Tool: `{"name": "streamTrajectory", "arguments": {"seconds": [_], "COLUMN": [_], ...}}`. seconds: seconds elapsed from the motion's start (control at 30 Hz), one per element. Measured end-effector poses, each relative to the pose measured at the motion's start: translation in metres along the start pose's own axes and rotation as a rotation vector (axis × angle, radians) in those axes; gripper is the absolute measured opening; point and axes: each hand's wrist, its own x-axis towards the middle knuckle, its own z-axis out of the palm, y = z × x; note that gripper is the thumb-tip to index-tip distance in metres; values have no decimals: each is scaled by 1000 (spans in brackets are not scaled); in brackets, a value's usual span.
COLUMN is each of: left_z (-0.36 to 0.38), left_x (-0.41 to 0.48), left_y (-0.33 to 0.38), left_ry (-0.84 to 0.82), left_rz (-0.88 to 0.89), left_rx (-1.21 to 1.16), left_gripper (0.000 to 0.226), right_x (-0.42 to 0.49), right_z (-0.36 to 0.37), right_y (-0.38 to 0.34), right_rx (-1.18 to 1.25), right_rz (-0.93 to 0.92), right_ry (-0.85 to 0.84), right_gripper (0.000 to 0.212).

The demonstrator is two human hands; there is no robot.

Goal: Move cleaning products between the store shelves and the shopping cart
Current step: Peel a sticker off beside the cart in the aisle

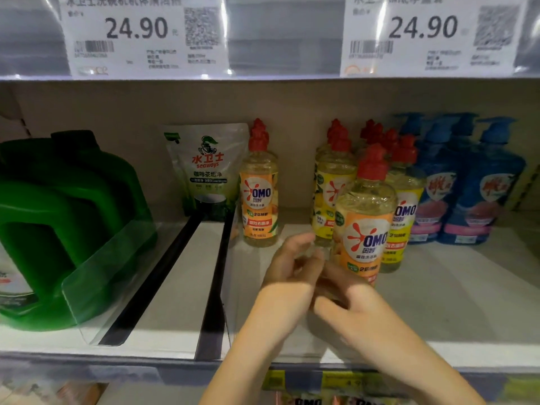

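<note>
Fingers (304,239) of the left hand (287,267) are loosely apart and slightly bent, at the left foot of the front OMO bottle (366,229). Contact is lost in blur. The right hand (347,296) is back-up just in front of the bottle's base, and I cannot tell whether its fingers are clamped. The bottle is upright on the shelf (467,302), forward of the yellow-label bottles (330,185).

Judgement: the bottle is being taken or seated. Grip it low on the body, keep it vertical and move it straight forward, clear of the bottles behind it. Both forearms reach in from below, wrists converging.
</note>
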Motion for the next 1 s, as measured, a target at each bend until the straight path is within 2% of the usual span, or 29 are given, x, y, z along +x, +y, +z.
{"name": "streamTrajectory", "arguments": {"seconds": [0.07, 0.17, 0.23, 0.33, 0.47, 0.53, 0.73, 0.83, 1.0], "left_z": [7, 20, 27, 32, 32, 29, 4, -10, -12], "left_x": [3, 13, 19, 27, 27, 26, 22, 21, 19], "left_y": [-3, -9, -8, -7, -6, -6, -7, -12, -20], "left_ry": [-62, -118, -107, -98, -107, -114, -88, -24, 217], "left_rz": [-31, -23, -41, -33, -31, -10, -43, -64, -52], "left_rx": [105, 280, 381, 478, 517, 550, 434, 382, 644], "left_gripper": [25, 69, 87, 83, 70, 66, 66, 68, 82], "right_x": [-26, -37, -32, -18, -3, 1, 17, 30, 50], "right_z": [-18, -46, -57, -66, -67, -67, -47, -34, -15], "right_y": [0, 13, 21, 31, 35, 35, 28, 22, 18], "right_rx": [2, -91, -169, -184, -343, -362, -452, -526, -551], "right_rz": [-21, -11, -28, -64, -12, 5, -10, -27, -108], "right_ry": [177, 522, 618, 488, 249, 225, 187, 128, 114], "right_gripper": [28, 26, 30, 55, 52, 52, 58, 60, 50]}}
